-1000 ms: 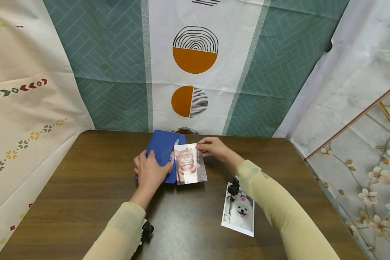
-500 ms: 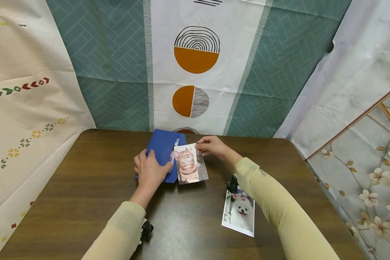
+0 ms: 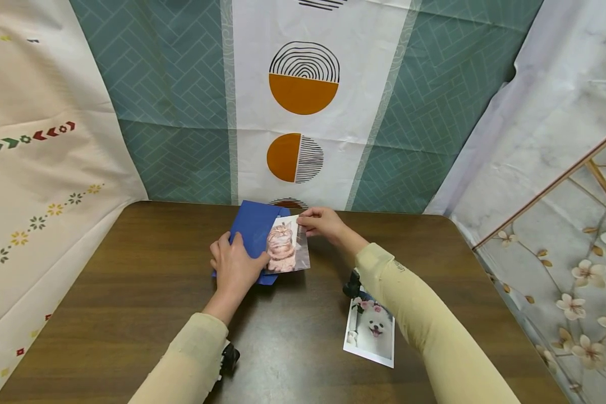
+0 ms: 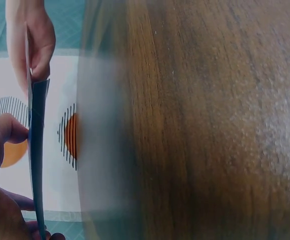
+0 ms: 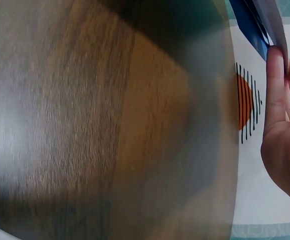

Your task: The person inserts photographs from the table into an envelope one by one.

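Observation:
In the head view my left hand [image 3: 234, 264] grips a blue photo album [image 3: 255, 233], its thumb at the front near the album's right edge. My right hand [image 3: 323, 223] pinches the upper right corner of a cat photo [image 3: 280, 247]. A clear, shiny strip [image 3: 302, 252] runs along the photo's right side, seemingly part of a plastic page. The photo overlaps the album's right part. Seen nearly edge-on in the left wrist view, the album [image 4: 38, 145] is held up between the left thumb and fingers. In the right wrist view, the right fingers [image 5: 275, 85] hold a thin sheet beside the album.
A photo of a white dog [image 3: 371, 331] lies on the brown wooden table [image 3: 146, 292], partly under the right forearm. Patterned cloth [image 3: 303, 168] hangs behind the table's far edge. Other cloths hang at the left and right.
The right hand has moved the cat photo and clear strip left and slightly up, farther over the album. A picture visible inside the album earlier is now covered. The left hand has barely moved.

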The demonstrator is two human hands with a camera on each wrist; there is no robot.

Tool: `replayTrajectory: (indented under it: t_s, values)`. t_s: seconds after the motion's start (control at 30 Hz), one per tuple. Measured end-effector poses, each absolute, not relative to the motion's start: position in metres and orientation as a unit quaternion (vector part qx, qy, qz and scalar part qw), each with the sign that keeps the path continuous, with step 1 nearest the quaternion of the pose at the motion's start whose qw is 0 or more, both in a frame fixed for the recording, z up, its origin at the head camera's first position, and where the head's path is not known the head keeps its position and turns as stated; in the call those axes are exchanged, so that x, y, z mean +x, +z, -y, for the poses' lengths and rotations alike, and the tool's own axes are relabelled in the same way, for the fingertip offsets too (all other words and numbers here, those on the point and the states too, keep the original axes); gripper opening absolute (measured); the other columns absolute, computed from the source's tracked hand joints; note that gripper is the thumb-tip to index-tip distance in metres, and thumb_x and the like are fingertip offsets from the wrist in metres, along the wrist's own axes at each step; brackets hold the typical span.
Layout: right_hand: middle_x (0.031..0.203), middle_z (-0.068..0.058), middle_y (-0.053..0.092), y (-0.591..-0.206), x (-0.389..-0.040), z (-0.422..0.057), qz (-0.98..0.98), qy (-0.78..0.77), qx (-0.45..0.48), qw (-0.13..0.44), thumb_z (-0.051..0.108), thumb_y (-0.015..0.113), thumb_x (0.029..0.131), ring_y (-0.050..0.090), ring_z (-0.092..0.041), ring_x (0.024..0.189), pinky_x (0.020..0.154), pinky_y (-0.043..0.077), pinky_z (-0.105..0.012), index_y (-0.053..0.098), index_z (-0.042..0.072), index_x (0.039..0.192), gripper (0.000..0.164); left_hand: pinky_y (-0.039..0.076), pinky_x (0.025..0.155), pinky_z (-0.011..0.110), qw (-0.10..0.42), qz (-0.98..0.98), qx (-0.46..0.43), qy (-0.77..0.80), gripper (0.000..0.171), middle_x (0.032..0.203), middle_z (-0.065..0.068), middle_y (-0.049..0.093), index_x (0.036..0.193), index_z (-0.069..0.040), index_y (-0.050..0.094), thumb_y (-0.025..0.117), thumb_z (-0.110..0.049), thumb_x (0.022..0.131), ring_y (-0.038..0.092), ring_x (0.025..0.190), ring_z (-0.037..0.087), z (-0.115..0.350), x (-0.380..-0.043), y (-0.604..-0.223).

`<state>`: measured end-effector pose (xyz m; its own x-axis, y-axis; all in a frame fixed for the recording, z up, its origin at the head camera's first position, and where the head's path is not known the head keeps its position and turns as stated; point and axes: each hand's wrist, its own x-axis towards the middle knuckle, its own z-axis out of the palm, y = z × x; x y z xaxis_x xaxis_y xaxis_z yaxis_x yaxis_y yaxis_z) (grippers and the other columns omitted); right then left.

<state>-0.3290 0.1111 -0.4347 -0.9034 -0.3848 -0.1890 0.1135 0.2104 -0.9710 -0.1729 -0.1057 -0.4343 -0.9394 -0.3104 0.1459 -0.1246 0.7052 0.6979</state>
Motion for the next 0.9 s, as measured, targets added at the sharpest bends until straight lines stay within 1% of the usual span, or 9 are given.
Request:
replayTrajectory:
  t_s: [0.27,0.5,0.67,0.77,0.9]
  values:
    - [0.083,0.0,0.071,-0.44,-0.329,-0.105,-0.752,-0.633,-0.086,0.164,0.002,0.071,0.101,0.066,-0.011,0.07,0.067,0.06,-0.024,0.069,-0.004,0.106,0.009,0.032,0.105,0.077,0.136,0.915,0.116,-0.362,0.088,0.156,0.037,0.038,0.148,0.014,0.051,0.081,-0.043,0.089,0.03,0.14,0.054,0.105,-0.172,-0.434]
    - [0.086,-0.003,0.07,-0.443,-0.324,-0.094,-0.745,-0.645,-0.091,0.142,0.003,0.073,0.1,0.068,-0.011,0.069,0.069,0.062,-0.027,0.07,-0.009,0.111,0.016,0.029,0.108,0.075,0.126,0.914,0.119,-0.367,0.093,0.157,0.036,0.036,0.15,0.014,0.05,0.083,-0.046,0.087,0.027,0.143,0.054,0.105,-0.173,-0.435]
    - [0.083,-0.002,0.07,-0.445,-0.319,-0.087,-0.734,-0.659,-0.09,0.134,0.001,0.073,0.1,0.068,-0.01,0.068,0.067,0.062,-0.027,0.07,-0.011,0.112,0.018,0.028,0.109,0.075,0.122,0.914,0.122,-0.368,0.096,0.158,0.035,0.036,0.151,0.013,0.049,0.083,-0.049,0.087,0.027,0.144,0.053,0.104,-0.173,-0.433]
    - [0.084,-0.002,0.07,-0.446,-0.318,-0.086,-0.735,-0.657,-0.091,0.138,0.004,0.072,0.101,0.069,-0.011,0.068,0.069,0.063,-0.028,0.07,-0.01,0.111,0.018,0.029,0.109,0.075,0.122,0.914,0.122,-0.367,0.095,0.158,0.035,0.036,0.151,0.013,0.049,0.083,-0.049,0.087,0.027,0.144,0.053,0.105,-0.173,-0.433]
    - [0.089,-0.006,0.07,-0.445,-0.32,-0.09,-0.739,-0.65,-0.093,0.15,0.014,0.071,0.104,0.071,-0.015,0.072,0.074,0.065,-0.033,0.071,-0.008,0.109,0.023,0.029,0.109,0.074,0.12,0.916,0.124,-0.363,0.096,0.158,0.036,0.036,0.152,0.014,0.048,0.083,-0.048,0.087,0.027,0.144,0.053,0.106,-0.174,-0.434]
